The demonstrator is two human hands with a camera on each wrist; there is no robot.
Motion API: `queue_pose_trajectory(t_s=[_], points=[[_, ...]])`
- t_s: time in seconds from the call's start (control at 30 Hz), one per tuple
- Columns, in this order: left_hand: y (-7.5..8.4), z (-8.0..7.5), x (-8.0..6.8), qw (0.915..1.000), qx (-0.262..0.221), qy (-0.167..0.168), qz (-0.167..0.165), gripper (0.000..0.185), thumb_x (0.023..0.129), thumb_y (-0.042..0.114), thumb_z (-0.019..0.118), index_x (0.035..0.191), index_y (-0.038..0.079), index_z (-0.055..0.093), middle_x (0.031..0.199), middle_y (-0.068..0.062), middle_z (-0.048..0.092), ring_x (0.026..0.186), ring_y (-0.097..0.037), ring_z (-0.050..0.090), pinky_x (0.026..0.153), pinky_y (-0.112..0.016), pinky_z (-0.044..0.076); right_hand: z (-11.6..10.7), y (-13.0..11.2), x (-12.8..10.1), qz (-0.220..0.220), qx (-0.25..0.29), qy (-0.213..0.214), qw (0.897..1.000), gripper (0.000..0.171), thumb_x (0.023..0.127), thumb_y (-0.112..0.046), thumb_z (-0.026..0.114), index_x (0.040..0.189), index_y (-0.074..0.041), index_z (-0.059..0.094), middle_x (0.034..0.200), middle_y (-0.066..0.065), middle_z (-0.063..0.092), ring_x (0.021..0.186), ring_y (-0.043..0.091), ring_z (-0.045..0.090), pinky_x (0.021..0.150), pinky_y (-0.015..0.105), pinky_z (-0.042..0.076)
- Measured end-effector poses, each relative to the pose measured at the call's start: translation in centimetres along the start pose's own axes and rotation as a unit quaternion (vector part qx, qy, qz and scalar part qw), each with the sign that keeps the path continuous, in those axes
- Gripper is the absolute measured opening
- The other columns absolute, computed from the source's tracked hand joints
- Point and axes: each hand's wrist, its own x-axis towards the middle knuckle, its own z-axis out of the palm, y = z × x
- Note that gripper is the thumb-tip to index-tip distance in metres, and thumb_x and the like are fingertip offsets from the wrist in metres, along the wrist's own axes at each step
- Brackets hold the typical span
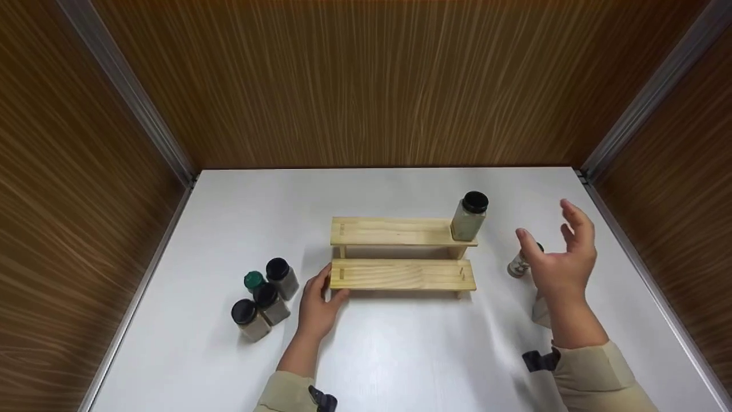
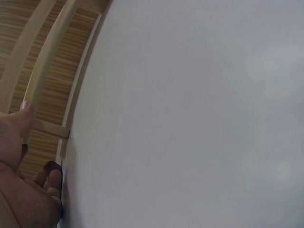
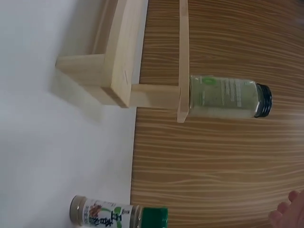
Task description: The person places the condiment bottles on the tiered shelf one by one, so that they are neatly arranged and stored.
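A two-step wooden rack (image 1: 403, 274) stands mid-table. My left hand (image 1: 316, 309) grips the left end of its lower step, thumb at the front edge; the left wrist view shows the thumb (image 2: 23, 116) against the wood. On the right end of the upper step a black-capped glass spice jar (image 1: 468, 221) stands upright, greenish inside. My right hand (image 1: 565, 269) is raised to the right of the rack, fingers spread and holding nothing. Below it in the head view stands a green-capped spice bottle (image 3: 111, 214) with a printed label. My right forearm partly hides another jar (image 1: 540, 311).
Left of the rack several spice jars (image 1: 274, 312) stand grouped, mostly black-capped, one with a green cap (image 1: 253, 280). Wood-grain panels (image 1: 366, 86) enclose the white table (image 1: 394, 355) at the back and both sides.
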Motion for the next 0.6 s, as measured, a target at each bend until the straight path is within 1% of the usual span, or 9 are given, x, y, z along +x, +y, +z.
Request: queue_pose_trajectory(t_s=[0.1,0.2,0.3,0.43,0.5,0.6], points=[[0.0,0.0,0.0,1.0,-0.001,0.004,0.005,0.068,0.093,0.007,0.082,0.154,0.001,0.052,0.141,-0.027,0.053,0.137,-0.044,0.052,0.119,-0.048,0.043,-0.7,-1.0,-0.7,-0.004,0.006,0.018,1.0,0.076,0.081,0.009,0.083,0.148,0.008,0.048,0.156,0.016,0.048,0.147,0.021,0.041,0.124,0.033,0.034],[0.0,0.0,0.0,0.9999,0.0,0.006,0.01,0.068,0.093,0.007,0.082,0.154,0.002,0.052,0.14,-0.027,0.054,0.136,-0.044,0.053,0.118,-0.048,0.044,-1.4,-2.0,-1.4,0.003,0.013,0.035,0.999,0.075,0.081,0.01,0.082,0.148,0.006,0.049,0.156,0.015,0.046,0.147,0.021,0.04,0.126,0.034,0.031],[0.0,-0.1,0.0,0.9999,-0.001,0.009,0.011,0.068,0.093,0.007,0.082,0.154,0.002,0.053,0.139,-0.026,0.055,0.135,-0.043,0.053,0.118,-0.048,0.044,-2.2,-2.1,-2.0,0.008,0.014,0.049,0.999,0.075,0.08,0.009,0.082,0.148,0.004,0.05,0.157,0.013,0.045,0.147,0.02,0.039,0.126,0.034,0.029],[0.0,-0.1,-0.1,0.9999,-0.002,0.011,0.011,0.068,0.093,0.007,0.083,0.153,0.002,0.053,0.139,-0.026,0.055,0.135,-0.043,0.054,0.118,-0.048,0.044,-3.1,-1.2,-2.4,0.014,0.005,0.064,0.998,0.077,0.078,0.009,0.083,0.148,0.004,0.05,0.158,0.012,0.044,0.148,0.02,0.037,0.125,0.031,0.028],[0.0,-0.1,-0.1,0.9999,-0.001,0.011,0.011,0.068,0.093,0.008,0.083,0.153,0.002,0.053,0.139,-0.026,0.055,0.134,-0.043,0.054,0.118,-0.048,0.045,-3.5,-0.6,-2.6,0.026,-0.002,0.067,0.997,0.08,0.078,0.009,0.083,0.15,0.002,0.049,0.16,0.011,0.042,0.149,0.019,0.036,0.125,0.03,0.027],[-0.1,0.0,-0.1,0.9999,0.0,0.012,0.012,0.068,0.092,0.007,0.083,0.153,0.002,0.053,0.139,-0.026,0.056,0.134,-0.043,0.055,0.117,-0.048,0.045,-4.4,1.1,-2.8,0.049,-0.016,0.065,0.997,0.089,0.077,0.007,0.086,0.155,-0.004,0.045,0.162,0.006,0.039,0.15,0.018,0.034,0.126,0.029,0.025]])
